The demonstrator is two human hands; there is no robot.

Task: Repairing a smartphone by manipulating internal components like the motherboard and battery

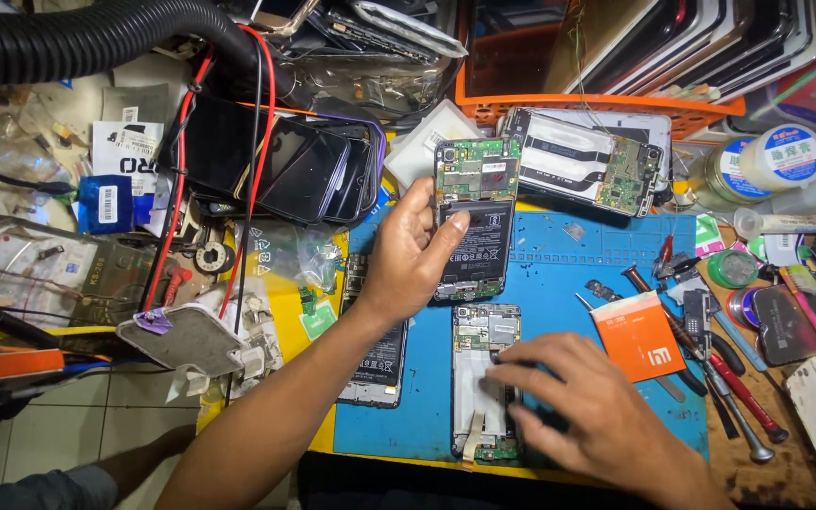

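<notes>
My left hand (408, 250) grips an opened phone (476, 212) with its green circuit board and black battery exposed, held upright above the blue work mat (606, 264). My right hand (573, 397) rests fingers-down on a second opened phone (482, 364) lying flat on the mat, its board at the top and a pale strip hanging off its lower end. A third opened phone (375, 364) lies at the mat's left edge, partly hidden under my left forearm.
Another open phone body (587, 161) lies behind the mat by an orange crate (597, 104). An orange box (639, 335), screwdrivers and tweezers (720, 364) sit right. Stacked phones (285, 161), red and black wires (252, 142) and a black hose (87, 38) crowd the left.
</notes>
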